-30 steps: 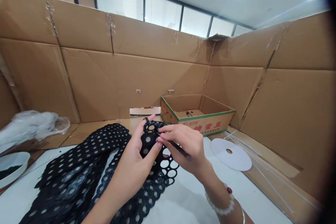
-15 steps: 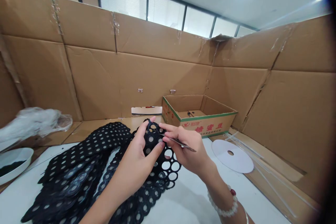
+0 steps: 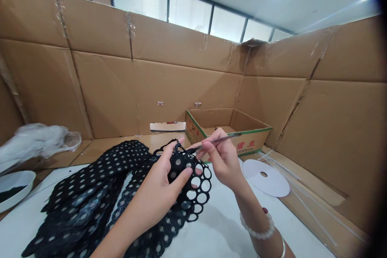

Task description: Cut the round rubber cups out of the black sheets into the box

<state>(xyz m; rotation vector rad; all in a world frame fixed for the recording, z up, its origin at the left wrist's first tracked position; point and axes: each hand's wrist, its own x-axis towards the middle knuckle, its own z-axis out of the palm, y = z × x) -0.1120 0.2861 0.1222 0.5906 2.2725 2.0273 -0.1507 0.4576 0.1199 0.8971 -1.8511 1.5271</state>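
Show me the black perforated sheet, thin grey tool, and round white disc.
Black perforated sheet (image 3: 104, 168): head view, on the folded pile.
Thin grey tool (image 3: 222, 139): head view, on its shaft.
Round white disc (image 3: 274, 184): head view, on its face beside the hole.

Left hand (image 3: 152, 199) curls inward, gripping low; right hand (image 3: 219, 161) pinches higher; right wrist (image 3: 242, 197) bent and lifted.

A long black perforated strip (image 3: 99, 169), punched with rows of round holes and scalloped along its edges (rubber or fabric, I can't tell which), lies in overlapping folds. One end rises into the left hand (image 3: 157, 193), gripped between thumb and fingers. A slender silvery pick (image 3: 229, 136) sits pen-like in the right hand (image 3: 220, 161), its dark tip touching the strip's raised upper edge.
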